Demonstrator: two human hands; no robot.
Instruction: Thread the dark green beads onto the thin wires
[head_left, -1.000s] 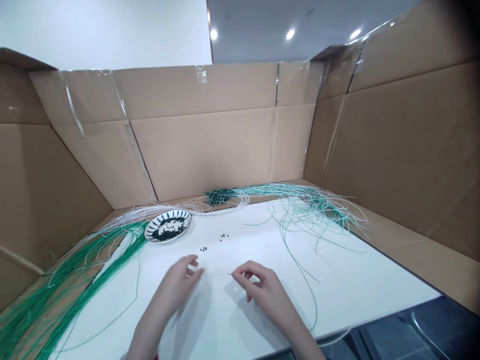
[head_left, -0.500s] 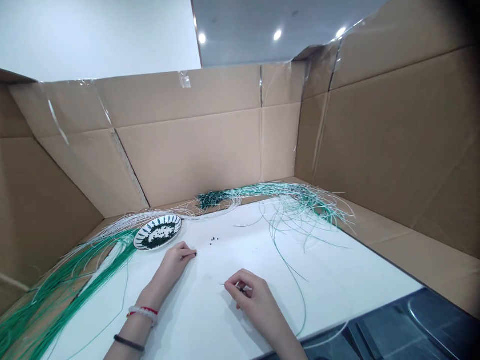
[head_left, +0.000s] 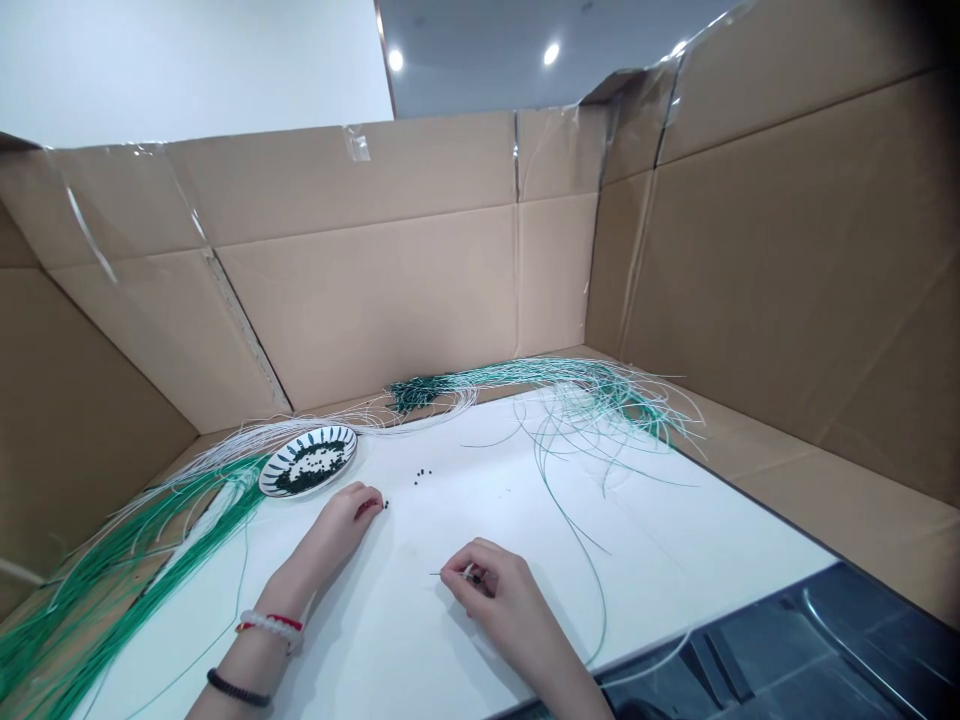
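Observation:
My left hand rests low over the white board with thumb and fingers closed. Small black beads lie right at its fingertips; I cannot tell whether one is pinched. My right hand is closed, thumb against forefinger, on a thin cord whose short end juts out to the left. Small dark pieces, apparently beads, show among the curled fingers of that hand. Beyond both hands, several loose black beads lie on the board. A white plate with a blue striped rim holds many more black beads.
Green and white cords run along the left side. Another bundle stretches across the back, its loose ends curling over the white board. Cardboard walls enclose the back and sides. Dark glossy material shows at lower right.
The view has shifted slightly, so everything sits a little further left. The bead at my left fingertips now appears as two small dots. My right hand keeps its pinch on the cord.

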